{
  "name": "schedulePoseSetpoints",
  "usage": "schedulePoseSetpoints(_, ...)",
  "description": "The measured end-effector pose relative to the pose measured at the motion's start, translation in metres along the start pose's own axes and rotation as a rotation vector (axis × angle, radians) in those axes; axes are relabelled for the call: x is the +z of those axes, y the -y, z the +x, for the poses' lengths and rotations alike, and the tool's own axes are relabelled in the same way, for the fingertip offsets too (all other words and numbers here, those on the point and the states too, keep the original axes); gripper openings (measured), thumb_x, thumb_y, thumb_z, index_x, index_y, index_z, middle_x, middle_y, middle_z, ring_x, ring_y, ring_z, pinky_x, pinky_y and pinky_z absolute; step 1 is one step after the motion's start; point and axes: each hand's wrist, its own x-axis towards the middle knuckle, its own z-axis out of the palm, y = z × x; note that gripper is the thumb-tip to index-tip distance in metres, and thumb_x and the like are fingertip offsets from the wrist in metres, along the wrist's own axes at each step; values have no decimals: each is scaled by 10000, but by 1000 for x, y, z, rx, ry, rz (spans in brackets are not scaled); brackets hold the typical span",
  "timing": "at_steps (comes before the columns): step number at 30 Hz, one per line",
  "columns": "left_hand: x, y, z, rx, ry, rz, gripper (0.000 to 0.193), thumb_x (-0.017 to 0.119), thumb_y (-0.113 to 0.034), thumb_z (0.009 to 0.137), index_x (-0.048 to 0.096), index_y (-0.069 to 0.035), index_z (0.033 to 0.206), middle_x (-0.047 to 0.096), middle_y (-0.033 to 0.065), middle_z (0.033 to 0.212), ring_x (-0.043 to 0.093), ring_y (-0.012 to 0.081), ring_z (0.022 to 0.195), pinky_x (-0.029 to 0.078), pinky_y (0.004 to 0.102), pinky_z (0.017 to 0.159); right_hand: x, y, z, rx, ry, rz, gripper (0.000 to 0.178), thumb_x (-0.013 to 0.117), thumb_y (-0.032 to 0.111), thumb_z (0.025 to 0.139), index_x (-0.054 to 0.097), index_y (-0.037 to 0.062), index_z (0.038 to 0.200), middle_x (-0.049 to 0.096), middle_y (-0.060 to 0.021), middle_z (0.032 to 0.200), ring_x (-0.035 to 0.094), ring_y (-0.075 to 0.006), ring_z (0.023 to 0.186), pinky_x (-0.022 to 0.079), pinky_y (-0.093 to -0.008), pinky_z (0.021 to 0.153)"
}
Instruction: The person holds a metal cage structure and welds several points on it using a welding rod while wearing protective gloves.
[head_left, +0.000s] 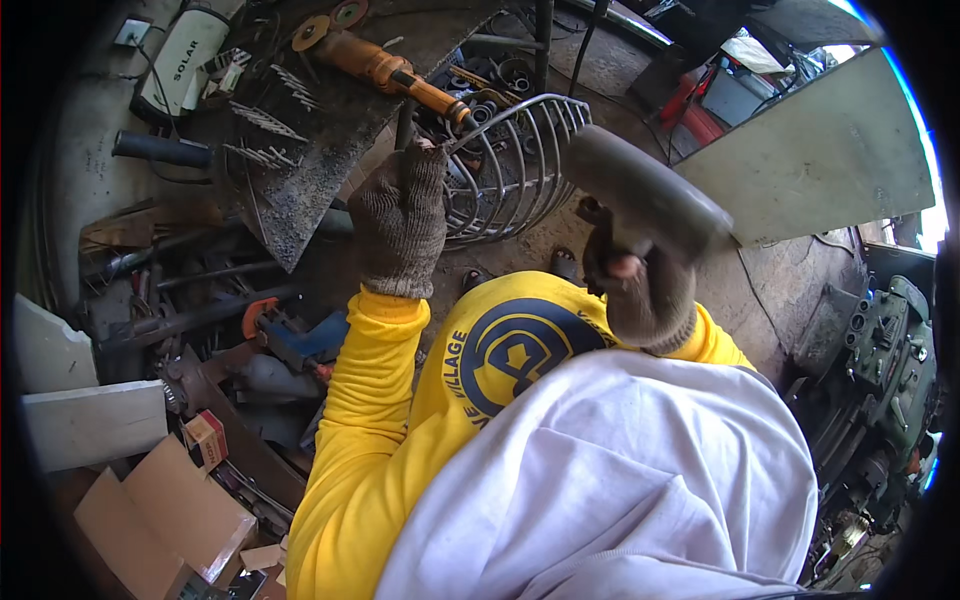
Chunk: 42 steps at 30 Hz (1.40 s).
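Observation:
My left hand (400,220), in a brown knitted glove, is closed in a fist at the workbench edge. A short dark metal rod (404,126) sticks up out of that fist. Right beside it is a curved cage of grey metal bars (520,165); whether the fist also grips its rim is hidden. My right hand (640,285), gloved too and slightly blurred, is raised to the right of the cage. It is wrapped round the handle of a hammer with a thick, dark cylindrical head (645,190). Most of the handle is hidden.
An orange angle grinder (385,70) lies on the dark metal workbench (330,150) among short metal rods (265,122). Loose metal parts (490,100) lie behind the cage. A pale flat panel (820,150) and greenish machinery (885,350) stand at right; cardboard (165,500) lies lower left.

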Motion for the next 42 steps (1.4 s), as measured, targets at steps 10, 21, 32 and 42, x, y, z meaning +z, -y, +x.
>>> schedulePoseSetpoints(10,10,0,8,-31,-110,-235,392,572,-384,971,679,-27,850,528,61,571,512,158,543,407,350,523,11,-8,-1,188,-183,362,414,612,282,947,531,-22,1217,658,-124,884,643,-223,740,495,-336,664)
schedulePoseSetpoints(21,-5,-10,6,-362,3,-387,431,578,-389,971,660,5,818,570,42,616,501,100,593,396,301,564,0,-8,2,279,-161,356,361,541,263,982,531,-13,1215,586,-8,804,516,-92,619,429,-245,563)
schedulePoseSetpoints(32,5,51,-24,192,-19,79,485,601,-2,904,510,-95,1371,631,146,1154,629,268,988,505,378,833,-24,-58,-4,551,-455,397,400,587,383,966,569,32,1158,542,-7,725,518,-82,527,453,-231,455)
schedulePoseSetpoints(42,4,35,-21,56,134,-45,533,600,-3,881,481,-91,1393,604,134,1230,612,277,980,492,383,848,-26,-70,0,619,-413,342,372,578,336,979,542,21,1173,579,-42,780,569,-118,591,511,-269,519)
